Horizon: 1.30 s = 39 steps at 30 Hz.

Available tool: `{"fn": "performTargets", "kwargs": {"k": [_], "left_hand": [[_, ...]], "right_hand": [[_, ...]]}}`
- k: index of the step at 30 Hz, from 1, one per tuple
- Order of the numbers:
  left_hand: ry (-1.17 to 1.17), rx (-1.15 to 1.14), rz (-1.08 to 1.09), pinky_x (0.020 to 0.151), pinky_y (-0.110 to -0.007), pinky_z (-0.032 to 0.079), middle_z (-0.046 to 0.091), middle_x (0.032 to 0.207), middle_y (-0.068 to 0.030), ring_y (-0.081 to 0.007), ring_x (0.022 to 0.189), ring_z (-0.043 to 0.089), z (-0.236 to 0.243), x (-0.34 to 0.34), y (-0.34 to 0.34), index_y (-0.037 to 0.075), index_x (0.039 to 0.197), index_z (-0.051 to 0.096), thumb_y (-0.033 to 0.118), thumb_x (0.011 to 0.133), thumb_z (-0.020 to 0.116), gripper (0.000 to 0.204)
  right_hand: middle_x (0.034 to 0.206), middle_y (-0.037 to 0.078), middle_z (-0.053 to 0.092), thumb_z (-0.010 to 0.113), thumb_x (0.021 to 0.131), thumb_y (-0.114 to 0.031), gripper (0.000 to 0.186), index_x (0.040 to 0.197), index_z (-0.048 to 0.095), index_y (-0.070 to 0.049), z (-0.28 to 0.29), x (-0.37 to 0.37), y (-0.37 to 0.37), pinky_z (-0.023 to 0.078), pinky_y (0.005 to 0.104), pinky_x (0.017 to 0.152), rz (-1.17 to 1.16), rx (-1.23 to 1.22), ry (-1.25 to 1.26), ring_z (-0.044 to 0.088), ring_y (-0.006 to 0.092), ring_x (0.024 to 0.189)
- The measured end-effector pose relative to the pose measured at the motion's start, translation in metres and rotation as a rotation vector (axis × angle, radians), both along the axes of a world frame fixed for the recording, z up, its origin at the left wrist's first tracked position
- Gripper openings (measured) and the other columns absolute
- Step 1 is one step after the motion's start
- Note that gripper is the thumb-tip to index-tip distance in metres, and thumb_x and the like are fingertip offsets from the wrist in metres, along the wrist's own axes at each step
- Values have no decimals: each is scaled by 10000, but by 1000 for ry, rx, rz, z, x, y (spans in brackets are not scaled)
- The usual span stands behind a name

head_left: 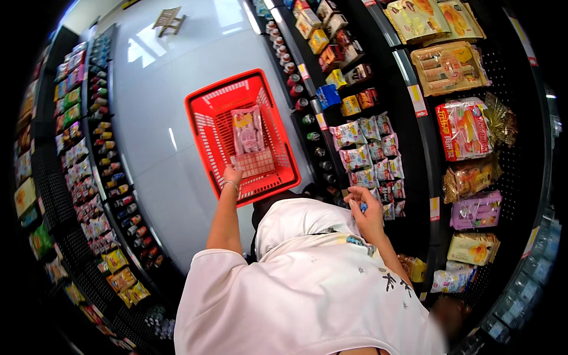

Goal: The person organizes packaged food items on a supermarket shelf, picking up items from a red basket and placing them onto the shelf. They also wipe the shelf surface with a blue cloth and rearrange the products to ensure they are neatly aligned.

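Head view: right hand, right of centre, fingers half curled near small packets on shelf; small blue thing at fingers, hold unclear. Left hand, mid-frame over red basket, fingers at left end of pink checked box in basket; can't tell if gripped. Pink pack just beyond. Stool, upper left.

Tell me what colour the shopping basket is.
The shopping basket is bright red, seen best in the head view.
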<state>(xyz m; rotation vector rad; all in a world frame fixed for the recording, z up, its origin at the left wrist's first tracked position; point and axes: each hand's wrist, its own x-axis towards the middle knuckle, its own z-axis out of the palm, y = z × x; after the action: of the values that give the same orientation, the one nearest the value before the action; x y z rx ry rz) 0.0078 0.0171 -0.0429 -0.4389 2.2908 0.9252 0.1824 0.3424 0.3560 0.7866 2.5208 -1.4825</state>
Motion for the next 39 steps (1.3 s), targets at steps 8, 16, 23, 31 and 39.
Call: {"fn": "performTargets", "kwargs": {"k": [8,16,23,31,39], "left_hand": [[-127,694,296,920,-401,506,558,1325,-169,-298,1122,579,-86,-55,-23,-93,1357,461,14,816,682,594],[-535,566,624,943,-474,498,585,1262,-101,-274,1101,593,-136,-92,6,198,1453,423,173,828,690,680],[-449,792,535,829,-366,527,646,1141,-121,-255,968,635,-167,-73,1,7,1177,602,18,818,656,363],[-456,749,941,799,-374,484,626,955,-59,-232,910,583,-112,-57,43,77,1042,601,84,845,674,211],[-423,505,643,829,-366,520,691,980,-130,-256,928,658,-125,-78,58,-6,1092,632,206,768,784,416]], "right_hand": [[918,91,709,634,893,-66,250,1140,606,-39,14,10,0,519,333,754,-135,155,-34,689,227,859],[919,98,711,635,886,-69,253,1135,605,-37,20,8,-3,531,341,733,-205,258,-98,696,237,839],[933,85,712,611,893,-38,266,1158,605,-14,20,-1,-5,515,288,712,-223,223,-220,664,149,823],[931,76,696,587,869,3,311,1180,592,2,22,-19,1,482,263,683,-209,204,-313,546,106,686],[960,88,703,599,872,-7,311,1183,593,-13,22,-28,4,494,276,717,-154,196,-320,606,130,756]]}}
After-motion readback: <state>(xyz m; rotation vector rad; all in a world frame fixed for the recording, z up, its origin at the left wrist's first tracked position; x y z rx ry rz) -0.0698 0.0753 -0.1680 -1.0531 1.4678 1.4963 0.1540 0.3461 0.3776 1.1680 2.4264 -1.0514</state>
